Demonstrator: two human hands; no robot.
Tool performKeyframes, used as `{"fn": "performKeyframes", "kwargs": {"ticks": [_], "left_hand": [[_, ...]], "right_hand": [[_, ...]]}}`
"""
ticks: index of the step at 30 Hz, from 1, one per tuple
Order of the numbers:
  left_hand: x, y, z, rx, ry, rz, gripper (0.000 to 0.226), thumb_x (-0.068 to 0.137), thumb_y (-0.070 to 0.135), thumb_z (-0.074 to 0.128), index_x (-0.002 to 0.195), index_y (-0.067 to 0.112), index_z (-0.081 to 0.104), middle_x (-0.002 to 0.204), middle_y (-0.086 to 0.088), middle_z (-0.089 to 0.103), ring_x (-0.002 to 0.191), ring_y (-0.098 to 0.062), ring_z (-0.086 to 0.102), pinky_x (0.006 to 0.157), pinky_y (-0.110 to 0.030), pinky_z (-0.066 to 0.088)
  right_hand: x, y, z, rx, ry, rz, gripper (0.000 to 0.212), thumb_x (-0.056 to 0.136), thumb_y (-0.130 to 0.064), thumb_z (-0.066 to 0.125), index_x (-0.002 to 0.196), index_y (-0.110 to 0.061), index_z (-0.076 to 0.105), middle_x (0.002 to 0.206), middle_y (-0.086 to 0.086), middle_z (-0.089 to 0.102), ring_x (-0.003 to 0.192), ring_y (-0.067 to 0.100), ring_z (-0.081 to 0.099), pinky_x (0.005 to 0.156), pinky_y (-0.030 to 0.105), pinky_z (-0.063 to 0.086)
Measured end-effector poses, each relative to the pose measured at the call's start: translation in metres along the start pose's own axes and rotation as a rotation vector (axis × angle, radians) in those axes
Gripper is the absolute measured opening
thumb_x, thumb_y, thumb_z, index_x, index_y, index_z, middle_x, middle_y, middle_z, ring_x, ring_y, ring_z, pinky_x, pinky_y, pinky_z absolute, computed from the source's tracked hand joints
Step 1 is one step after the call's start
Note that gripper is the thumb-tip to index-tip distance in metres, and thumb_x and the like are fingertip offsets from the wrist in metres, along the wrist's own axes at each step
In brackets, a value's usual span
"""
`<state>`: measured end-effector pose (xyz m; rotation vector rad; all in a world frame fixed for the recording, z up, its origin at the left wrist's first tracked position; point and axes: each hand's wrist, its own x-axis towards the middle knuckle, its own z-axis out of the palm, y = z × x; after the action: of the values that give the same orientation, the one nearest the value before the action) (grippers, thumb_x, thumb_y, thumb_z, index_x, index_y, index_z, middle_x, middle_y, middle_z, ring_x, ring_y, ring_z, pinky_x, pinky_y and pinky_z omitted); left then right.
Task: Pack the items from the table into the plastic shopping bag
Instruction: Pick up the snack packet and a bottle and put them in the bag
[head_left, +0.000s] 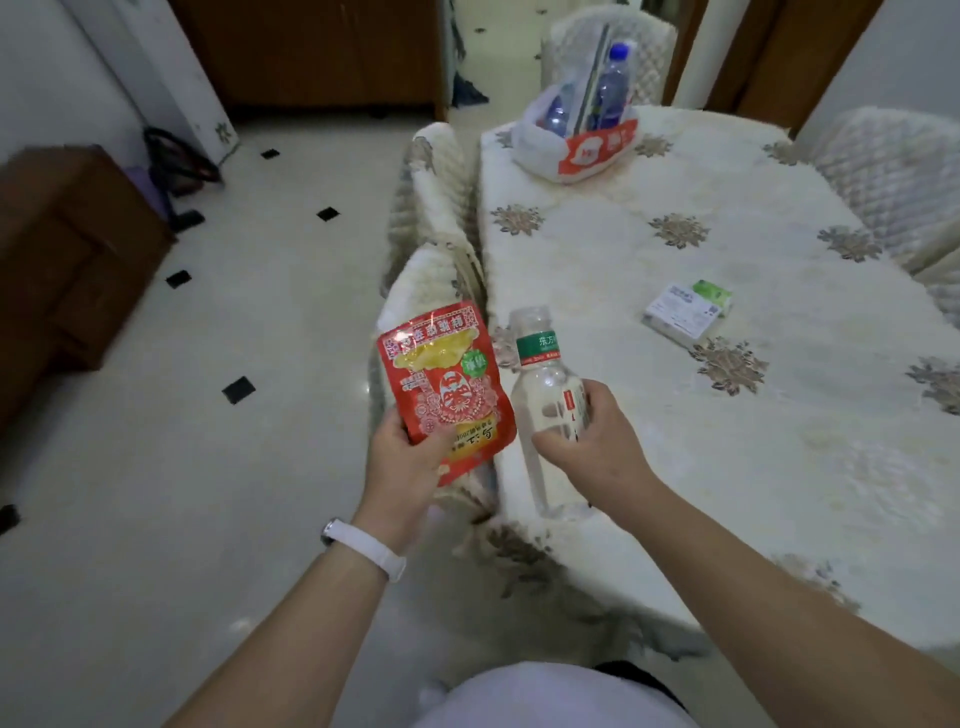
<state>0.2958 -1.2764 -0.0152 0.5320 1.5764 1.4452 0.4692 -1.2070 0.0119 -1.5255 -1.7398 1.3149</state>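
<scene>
Bag contents blurred, perhaps bottles

Red snack pouch, clear bottle were held at 7 o'clock; white box lay at 3; shopping bag stood at 12.

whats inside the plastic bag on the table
Two bluish bottles stand in the bag, with a flat grey thing upright between them. The bag's wall hides their lower parts and anything lying on the bottom.

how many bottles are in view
3. One clear green-labelled bottle is in the right hand; a blue-capped bottle and a second bluish bottle stand in the shopping bag at the table's far end. The bag may hide more.
</scene>
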Motion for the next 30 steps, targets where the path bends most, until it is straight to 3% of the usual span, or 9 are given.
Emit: {"fn": "performKeyframes", "kwargs": {"ticks": [7,14,22,30], "left_hand": [[-0.017,0.022,-0.145,-0.176,0.131,0.05,0.044,0.089,-0.003,0.064,0.121,0.026,0.058,0.106,0.003,0.073,0.099,-0.021,0.072,0.075,-0.042,0.06],[-0.003,0.026,-0.228,-0.26,0.334,0.073,0.042,0.09,0.003,0.066,0.121,0.03,0.057,0.109,0.002,0.073,0.101,-0.023,0.071,0.088,-0.051,0.057],[0.064,0.045,-0.299,-0.152,0.508,0.015,0.033,0.092,0.013,0.067,0.119,0.031,0.059,0.108,0.003,0.073,0.099,-0.022,0.072,0.083,-0.048,0.059],[0.161,0.108,-0.339,-0.047,0.531,0.002,0.031,0.093,0.016,0.065,0.114,0.039,0.059,0.108,0.007,0.073,0.098,-0.021,0.072,0.083,-0.05,0.059]], "right_hand": [[-0.017,-0.066,0.113,-0.07,-0.186,-0.142,0.056,0.075,-0.021,0.074,0.121,-0.026,0.043,0.098,-0.005,0.06,0.085,0.01,0.062,0.063,0.023,0.046],[-0.001,-0.11,0.193,-0.098,-0.372,-0.222,0.052,0.075,-0.025,0.073,0.119,-0.025,0.044,0.097,-0.001,0.059,0.081,0.011,0.061,0.063,0.021,0.045],[0.085,-0.14,0.301,-0.02,-0.501,-0.143,0.053,0.074,-0.02,0.075,0.117,-0.027,0.045,0.096,0.002,0.06,0.084,0.019,0.065,0.073,0.037,0.058],[0.187,-0.195,0.346,0.061,-0.492,-0.122,0.051,0.077,-0.019,0.073,0.117,-0.028,0.044,0.092,-0.001,0.059,0.075,0.009,0.06,0.056,0.017,0.044]]}}
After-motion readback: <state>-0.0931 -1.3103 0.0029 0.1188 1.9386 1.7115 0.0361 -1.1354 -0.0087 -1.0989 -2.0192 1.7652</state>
